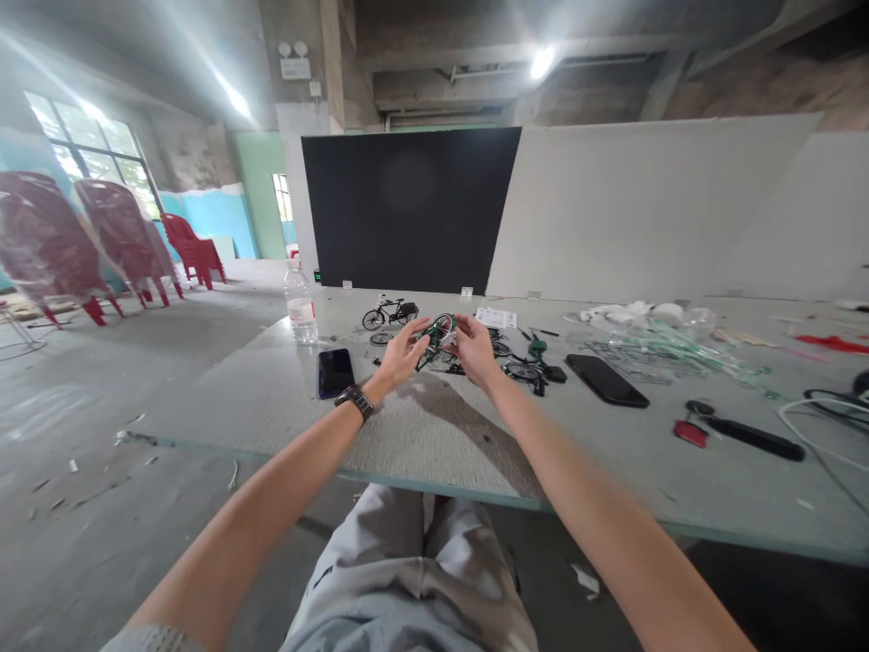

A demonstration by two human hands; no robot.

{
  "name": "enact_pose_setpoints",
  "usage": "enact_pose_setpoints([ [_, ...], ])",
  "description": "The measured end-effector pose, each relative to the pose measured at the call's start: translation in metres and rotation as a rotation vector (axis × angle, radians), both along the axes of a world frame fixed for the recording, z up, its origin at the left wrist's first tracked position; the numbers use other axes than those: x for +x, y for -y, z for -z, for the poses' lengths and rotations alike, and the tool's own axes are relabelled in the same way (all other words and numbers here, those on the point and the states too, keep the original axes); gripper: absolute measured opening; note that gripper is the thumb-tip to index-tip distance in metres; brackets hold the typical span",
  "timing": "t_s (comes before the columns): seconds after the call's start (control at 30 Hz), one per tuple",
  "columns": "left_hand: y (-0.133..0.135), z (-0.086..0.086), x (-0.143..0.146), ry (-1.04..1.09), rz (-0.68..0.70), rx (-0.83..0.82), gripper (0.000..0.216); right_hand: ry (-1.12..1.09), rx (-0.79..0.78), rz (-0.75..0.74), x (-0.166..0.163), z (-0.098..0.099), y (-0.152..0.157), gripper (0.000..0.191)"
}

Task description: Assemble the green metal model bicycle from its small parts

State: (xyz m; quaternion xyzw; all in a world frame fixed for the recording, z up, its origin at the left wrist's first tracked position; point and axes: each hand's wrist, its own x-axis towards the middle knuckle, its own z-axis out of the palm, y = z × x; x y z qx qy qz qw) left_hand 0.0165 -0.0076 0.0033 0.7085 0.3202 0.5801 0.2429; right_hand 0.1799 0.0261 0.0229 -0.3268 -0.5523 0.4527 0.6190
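Both my hands meet over the grey table (434, 435) and hold a small green model bicycle part with a spoked wheel (436, 333). My left hand (402, 353), with a black watch on its wrist, grips it from the left, fingers curled. My right hand (475, 351) pinches it from the right. A finished black model bicycle (389, 313) stands just behind my left hand. Loose wheels and small dark parts (526, 367) lie right of my right hand.
A water bottle (300, 304) and a dark phone (335, 372) lie to the left. Another black phone (606, 379), a black-handled tool with a red tip (737, 433), plastic bags (652, 349) and white cables (811, 426) lie on the right. Red chairs (101, 240) stand far left.
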Motion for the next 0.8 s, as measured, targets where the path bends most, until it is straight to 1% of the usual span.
enact_pose_setpoints([
  [0.13, 0.007, -0.004, 0.002, -0.032, 0.029, -0.048, 0.057, 0.258, 0.256, 0.109, -0.006, -0.001, 0.006, 0.034],
  [0.23, 0.004, -0.002, 0.001, 0.045, 0.046, -0.098, 0.058, 0.387, 0.37, 0.162, -0.009, -0.005, 0.014, 0.034],
  [0.37, -0.006, 0.006, 0.004, 0.251, 0.24, -0.234, 0.065, 0.381, 0.427, 0.166, -0.011, -0.009, 0.021, 0.038],
  [0.47, -0.011, 0.012, 0.008, 0.361, 0.33, -0.277, 0.064, 0.391, 0.452, 0.189, -0.011, -0.011, 0.023, 0.041],
  [0.6, -0.011, 0.014, 0.01, 0.442, 0.372, -0.325, 0.059, 0.45, 0.509, 0.209, -0.011, -0.011, 0.024, 0.04],
  [0.8, -0.011, 0.015, 0.01, 0.464, 0.377, -0.373, 0.059, 0.479, 0.553, 0.213, -0.011, -0.01, 0.023, 0.03],
])
